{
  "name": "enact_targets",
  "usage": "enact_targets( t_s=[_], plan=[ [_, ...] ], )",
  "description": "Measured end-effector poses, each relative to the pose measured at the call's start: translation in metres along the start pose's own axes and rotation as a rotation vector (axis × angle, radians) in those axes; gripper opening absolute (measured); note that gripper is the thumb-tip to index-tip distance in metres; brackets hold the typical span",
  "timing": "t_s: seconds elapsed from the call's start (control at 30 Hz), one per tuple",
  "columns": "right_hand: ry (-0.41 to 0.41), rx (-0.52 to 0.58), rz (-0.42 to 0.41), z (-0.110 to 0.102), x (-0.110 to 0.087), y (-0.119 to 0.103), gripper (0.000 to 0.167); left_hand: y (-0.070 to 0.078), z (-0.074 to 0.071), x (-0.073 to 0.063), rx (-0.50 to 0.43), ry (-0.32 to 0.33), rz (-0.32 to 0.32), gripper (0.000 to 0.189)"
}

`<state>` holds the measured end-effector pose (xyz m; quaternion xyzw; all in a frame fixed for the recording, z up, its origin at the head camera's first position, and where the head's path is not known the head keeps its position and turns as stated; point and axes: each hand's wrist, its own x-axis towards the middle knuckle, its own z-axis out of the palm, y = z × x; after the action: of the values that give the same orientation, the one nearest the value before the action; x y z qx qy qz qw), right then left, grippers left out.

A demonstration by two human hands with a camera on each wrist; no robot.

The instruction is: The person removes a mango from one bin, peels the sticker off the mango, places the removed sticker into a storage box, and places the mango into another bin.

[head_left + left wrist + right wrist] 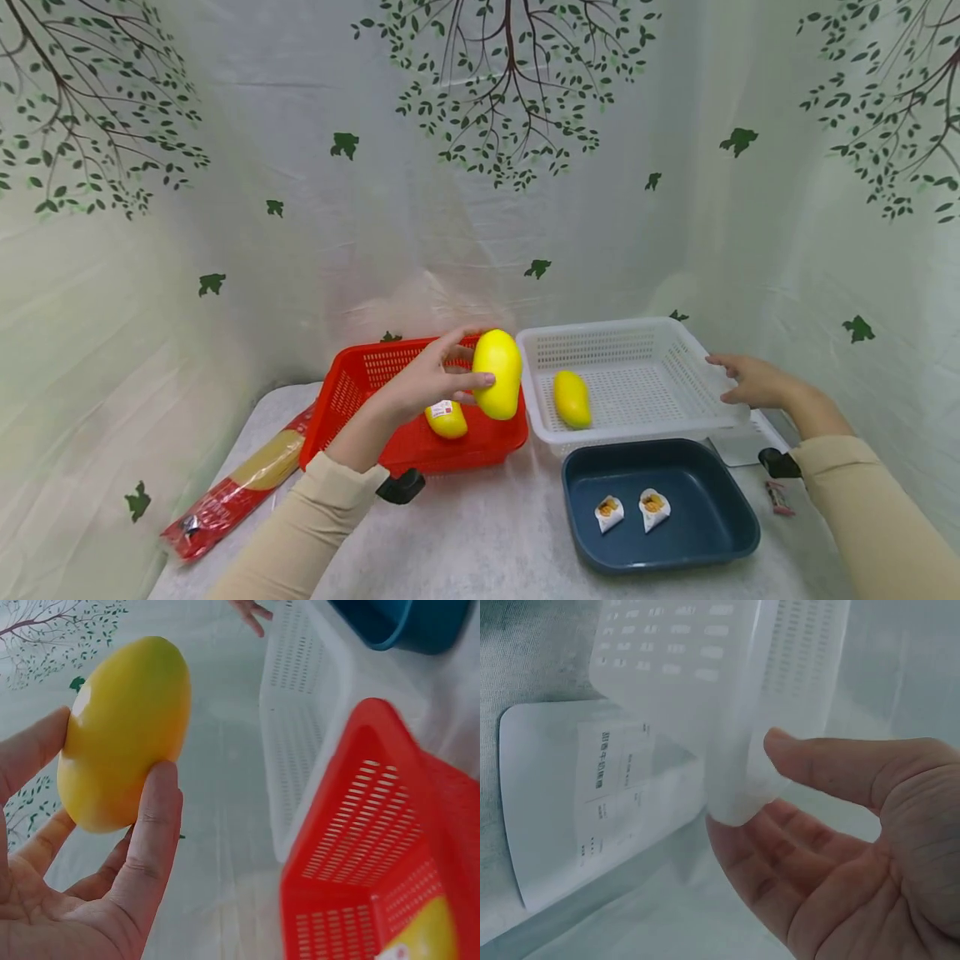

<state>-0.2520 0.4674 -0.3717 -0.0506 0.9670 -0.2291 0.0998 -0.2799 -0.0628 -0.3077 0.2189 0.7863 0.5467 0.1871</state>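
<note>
My left hand (427, 375) holds a yellow mango (497, 375) upright, between thumb and fingers, above the right side of a red basket (465, 454). In the left wrist view the mango (124, 735) shows a greenish top. Inside the red basket lies another mango (447, 423) with a white label. A third mango (572, 400) rests at the left of a white basket (600, 435). At that basket's right end is my right hand (761, 385). The right wrist view shows its thumb and fingers on either side of the white rim (731, 780).
A dark blue tray (697, 550) in front holds two small white-wrapped pieces (655, 508). Left of the red basket lies a red and yellow packet (247, 479). A white labelled sheet (547, 802) sits beside the white basket. A small red wrapper (780, 498) lies right of the tray.
</note>
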Motion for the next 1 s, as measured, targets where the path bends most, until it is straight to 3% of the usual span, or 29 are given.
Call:
enact_targets(
  t_s=[0.2,0.4,0.57,1.0],
  plan=[
    [-0.079,0.077,0.031,-0.001,0.003,0.008,0.081,0.013,0.007,0.037,0.005,-0.019,0.011,0.069],
    [-0.083,0.111,0.045,0.001,0.003,0.01,0.081,0.022,0.02,0.073,0.028,-0.046,0.015,0.069],
    [-0.077,0.125,0.047,0.003,0.004,0.011,0.082,0.028,0.033,0.1,0.032,-0.057,-0.02,0.07],
    [-0.069,0.087,0.035,0.004,0.003,0.013,0.079,0.034,0.063,0.152,0.052,-0.133,-0.078,0.069]
  ],
)
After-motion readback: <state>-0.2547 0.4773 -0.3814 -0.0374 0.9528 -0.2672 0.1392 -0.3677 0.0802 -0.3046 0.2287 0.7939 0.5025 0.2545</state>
